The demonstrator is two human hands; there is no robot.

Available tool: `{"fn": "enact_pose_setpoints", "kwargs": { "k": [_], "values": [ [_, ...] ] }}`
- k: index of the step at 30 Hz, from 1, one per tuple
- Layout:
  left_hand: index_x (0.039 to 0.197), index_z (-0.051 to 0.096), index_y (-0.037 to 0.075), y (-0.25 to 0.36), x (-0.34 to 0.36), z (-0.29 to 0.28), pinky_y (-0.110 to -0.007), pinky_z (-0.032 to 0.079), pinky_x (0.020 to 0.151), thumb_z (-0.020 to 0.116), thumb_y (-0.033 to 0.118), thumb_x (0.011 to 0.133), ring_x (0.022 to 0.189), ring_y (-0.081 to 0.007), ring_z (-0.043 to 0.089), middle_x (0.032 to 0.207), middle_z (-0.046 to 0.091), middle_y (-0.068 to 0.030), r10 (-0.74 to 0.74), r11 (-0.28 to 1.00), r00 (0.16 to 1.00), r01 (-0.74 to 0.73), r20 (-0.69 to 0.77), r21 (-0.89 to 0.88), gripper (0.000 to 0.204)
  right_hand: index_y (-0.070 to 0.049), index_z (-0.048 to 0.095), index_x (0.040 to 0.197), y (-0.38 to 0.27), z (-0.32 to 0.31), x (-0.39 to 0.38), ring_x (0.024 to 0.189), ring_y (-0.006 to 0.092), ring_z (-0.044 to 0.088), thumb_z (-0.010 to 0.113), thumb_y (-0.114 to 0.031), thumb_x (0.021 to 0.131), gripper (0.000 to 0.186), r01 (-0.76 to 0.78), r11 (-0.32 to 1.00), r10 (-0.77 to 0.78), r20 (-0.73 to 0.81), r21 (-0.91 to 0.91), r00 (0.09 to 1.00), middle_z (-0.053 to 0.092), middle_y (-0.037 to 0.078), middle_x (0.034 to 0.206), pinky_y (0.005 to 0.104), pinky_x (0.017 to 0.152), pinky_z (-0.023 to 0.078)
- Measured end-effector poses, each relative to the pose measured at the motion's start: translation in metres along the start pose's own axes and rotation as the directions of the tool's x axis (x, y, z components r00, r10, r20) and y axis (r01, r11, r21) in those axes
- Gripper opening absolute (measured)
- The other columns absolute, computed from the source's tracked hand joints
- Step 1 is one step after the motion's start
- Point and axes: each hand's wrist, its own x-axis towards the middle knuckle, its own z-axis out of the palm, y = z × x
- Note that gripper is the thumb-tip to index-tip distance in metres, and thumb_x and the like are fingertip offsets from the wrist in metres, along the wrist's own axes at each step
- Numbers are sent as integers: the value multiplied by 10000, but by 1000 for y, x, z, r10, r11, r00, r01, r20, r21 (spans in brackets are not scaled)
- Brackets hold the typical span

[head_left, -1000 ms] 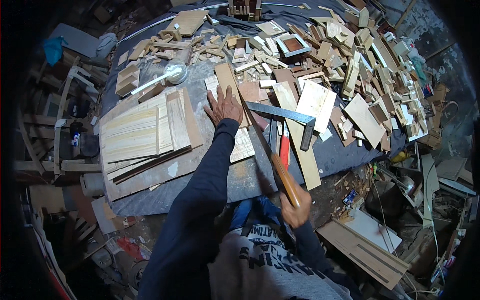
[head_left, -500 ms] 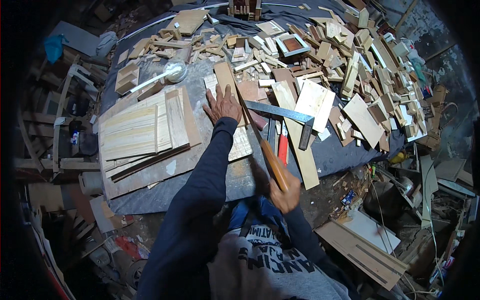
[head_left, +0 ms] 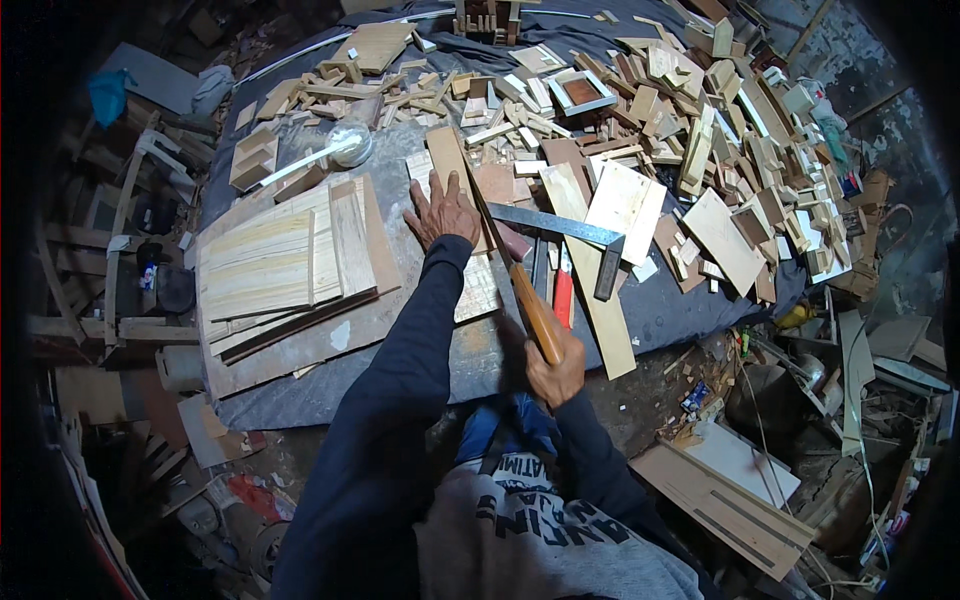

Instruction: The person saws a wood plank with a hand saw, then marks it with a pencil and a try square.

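Note:
My left hand [head_left: 443,214] lies flat with fingers spread on a narrow wooden board [head_left: 446,150], pressing it down on a pale wood block [head_left: 479,291]. In my right hand [head_left: 557,371] is a handsaw [head_left: 537,316], gripped by its orange-brown wooden handle. The dark blade runs away from me along the narrow board's right edge; whether its teeth are in the wood I cannot tell. Right of the blade lies a metal try square [head_left: 556,222] with a dark stock. Under it are a red-handled tool [head_left: 563,298] and a long pale strip [head_left: 603,312].
Stacked thin boards [head_left: 262,262] lie on the left of the cloth-covered table. Behind them stand a small divided wooden box [head_left: 254,157] and a round container [head_left: 349,146] with a white stick across it. Heaped wood offcuts [head_left: 655,120] cover the far and right sides.
My right hand and the saw have shifted slightly to the left and away from me. My left hand keeps its place on the board.

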Motion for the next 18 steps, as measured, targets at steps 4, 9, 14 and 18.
{"fn": "enact_pose_setpoints", "kwargs": {
  "k": [4,9,14,18],
  "values": [
    [1368,542,222,-6,0,-2,-668,156,1109,451,277,943,1451,-379,173,1524,367,-76,-31,1000,1000,31,7,-4,438,14,534,1327,-11,-15,-39,1064,259,668,580,30,783,546,57,998,-57,-22,-16,998,660,211,1176,299,911,488],
    [1370,541,224,-1,2,-3,-669,154,1112,451,277,942,1448,-382,182,1529,360,-73,-14,1000,1000,14,-7,-12,441,18,541,1321,-9,-26,-52,1081,235,651,595,33,783,541,19,1000,-19,-38,-9,999,658,202,1189,317,930,488],
    [1371,539,225,4,2,2,-675,161,1108,451,273,940,1447,-386,184,1535,352,-77,-9,1000,1000,9,10,-23,443,37,532,1317,4,8,13,1032,290,679,587,19,779,541,100,991,-99,14,-91,995,670,210,1150,326,894,506],
    [1373,537,220,-7,3,-1,-680,156,1107,449,273,940,1449,-385,179,1537,349,-80,-52,998,999,52,8,-17,445,45,524,1322,-2,-10,-30,1034,298,677,580,20,786,539,100,994,-101,-16,-47,995,667,215,1159,342,904,507]
  ]
}}
